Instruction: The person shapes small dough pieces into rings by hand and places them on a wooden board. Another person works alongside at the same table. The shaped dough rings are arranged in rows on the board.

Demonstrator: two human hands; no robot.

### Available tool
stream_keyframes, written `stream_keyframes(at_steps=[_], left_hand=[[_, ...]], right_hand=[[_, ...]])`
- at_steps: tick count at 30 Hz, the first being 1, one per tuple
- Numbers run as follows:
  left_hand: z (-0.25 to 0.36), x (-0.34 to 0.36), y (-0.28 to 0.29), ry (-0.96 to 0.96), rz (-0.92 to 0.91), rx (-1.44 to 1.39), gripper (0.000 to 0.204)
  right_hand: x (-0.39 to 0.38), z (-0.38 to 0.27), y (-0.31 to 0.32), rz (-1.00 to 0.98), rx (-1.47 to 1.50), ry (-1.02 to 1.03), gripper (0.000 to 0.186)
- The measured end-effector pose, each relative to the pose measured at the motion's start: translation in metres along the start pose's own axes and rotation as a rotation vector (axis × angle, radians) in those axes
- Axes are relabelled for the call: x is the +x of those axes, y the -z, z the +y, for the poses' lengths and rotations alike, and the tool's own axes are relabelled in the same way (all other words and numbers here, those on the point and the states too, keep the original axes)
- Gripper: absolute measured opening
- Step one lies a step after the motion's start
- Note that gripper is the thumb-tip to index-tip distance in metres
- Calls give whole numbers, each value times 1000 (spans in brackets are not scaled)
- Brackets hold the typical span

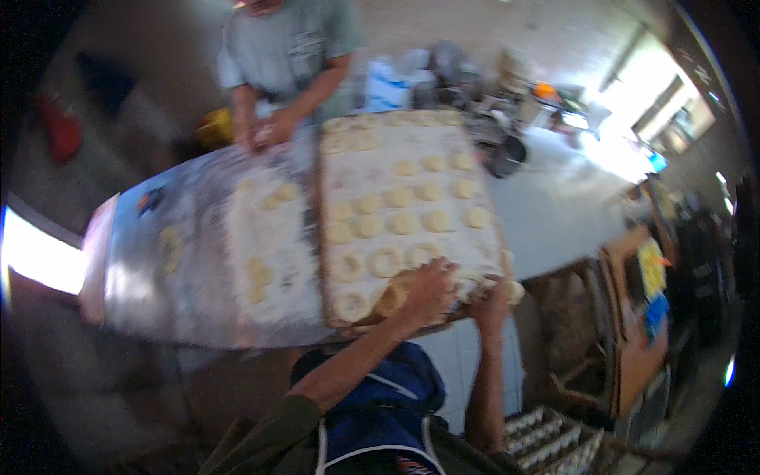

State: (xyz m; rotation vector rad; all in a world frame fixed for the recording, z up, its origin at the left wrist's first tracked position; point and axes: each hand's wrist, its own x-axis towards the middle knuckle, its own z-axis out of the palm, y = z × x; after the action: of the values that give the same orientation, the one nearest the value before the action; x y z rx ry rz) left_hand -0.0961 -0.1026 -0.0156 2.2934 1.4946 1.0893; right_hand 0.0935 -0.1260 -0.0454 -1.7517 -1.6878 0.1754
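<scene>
A floured board (380, 166) carries rows of pale round dough pieces (404, 223); several in the nearest rows look ring-shaped. Over its near edge reaches my left hand (430, 294), fingers pointing to the right, among the dough pieces. My right hand (492, 301) is at the board's near right corner, close to a pale dough piece (516, 293). Something whitish, probably dough, lies between the two hands. Blur hides how the fingers of both hands are set and whether they grip anything.
Left of the board a metal table (146, 269) holds flour and loose dough scraps (259, 279). Across it stands a person (289, 63) with both hands together at the table's far edge. Dark pots (505, 154) sit behind; wooden frames (625, 317) and a slatted rack (550, 439) are at right.
</scene>
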Motion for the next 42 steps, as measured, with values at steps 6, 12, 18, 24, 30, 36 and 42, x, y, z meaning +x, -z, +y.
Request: stream_keyframes(at_steps=[6, 12, 18, 24, 30, 36, 42], left_hand=[[-114, -114, 175, 615, 327, 216, 28], [-184, -175, 263, 804, 11, 499, 34], [-203, -176, 270, 920, 259, -325, 25], [-176, -154, 298, 1026, 310, -826, 30], [-180, -157, 297, 892, 288, -867, 27], [-196, -165, 272, 787, 424, -1053, 27], [-192, -164, 286, 709, 190, -1553, 51]], right_hand=[[5, -65, 20, -3, 108, -79, 44], [10, -181, -27, -241, 303, 135, 44], [-41, -315, -111, -674, 614, 254, 39], [-51, -372, -145, -847, 776, 15, 33], [-57, -374, -159, -757, 812, -75, 34], [-58, -394, -149, -745, 1014, -47, 49], [-49, -377, -144, -969, 1413, -600, 28]])
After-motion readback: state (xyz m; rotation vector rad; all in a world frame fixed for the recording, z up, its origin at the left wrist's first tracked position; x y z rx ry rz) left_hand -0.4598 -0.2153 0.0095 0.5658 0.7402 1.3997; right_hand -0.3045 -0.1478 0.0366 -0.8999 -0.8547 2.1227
